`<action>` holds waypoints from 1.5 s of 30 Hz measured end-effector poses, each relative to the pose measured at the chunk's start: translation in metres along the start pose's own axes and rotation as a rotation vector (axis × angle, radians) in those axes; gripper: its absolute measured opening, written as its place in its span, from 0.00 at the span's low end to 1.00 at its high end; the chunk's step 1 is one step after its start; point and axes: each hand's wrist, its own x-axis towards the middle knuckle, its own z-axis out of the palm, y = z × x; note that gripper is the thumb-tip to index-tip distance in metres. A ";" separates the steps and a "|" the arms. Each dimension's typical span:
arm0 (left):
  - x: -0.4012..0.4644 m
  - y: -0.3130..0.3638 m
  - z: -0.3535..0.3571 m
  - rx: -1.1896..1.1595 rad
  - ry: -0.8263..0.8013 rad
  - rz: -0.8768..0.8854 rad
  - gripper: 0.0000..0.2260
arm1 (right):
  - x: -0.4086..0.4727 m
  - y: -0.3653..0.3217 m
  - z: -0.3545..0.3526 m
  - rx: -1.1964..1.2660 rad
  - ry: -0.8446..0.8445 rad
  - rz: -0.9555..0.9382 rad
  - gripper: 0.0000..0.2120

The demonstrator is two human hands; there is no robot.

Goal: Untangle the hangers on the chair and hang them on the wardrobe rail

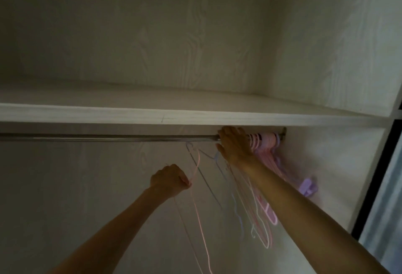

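Below the rail (108, 137), thin hangers (196, 165) between both hands.

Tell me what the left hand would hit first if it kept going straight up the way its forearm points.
Probably the wardrobe rail. The left hand, its grip pinching a thin pink hanger, points up and slightly right toward it; the shelf lies above. Depth is unclear.

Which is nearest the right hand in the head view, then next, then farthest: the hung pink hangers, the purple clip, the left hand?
From the right hand:
1. Pink hangers, on the rail just right of it.
2. Left hand, lower left.
3. Purple clip, lower right, by the side wall.
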 end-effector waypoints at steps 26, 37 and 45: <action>0.046 0.054 0.002 0.014 -0.011 -0.008 0.20 | -0.077 -0.008 -0.034 0.615 -0.664 0.142 0.27; 0.024 0.048 -0.012 0.318 0.438 0.335 0.16 | -0.074 -0.022 0.009 0.593 -0.413 0.350 0.21; 0.008 0.013 -0.011 0.570 0.548 0.378 0.45 | -0.066 -0.026 0.008 0.312 -0.320 0.256 0.18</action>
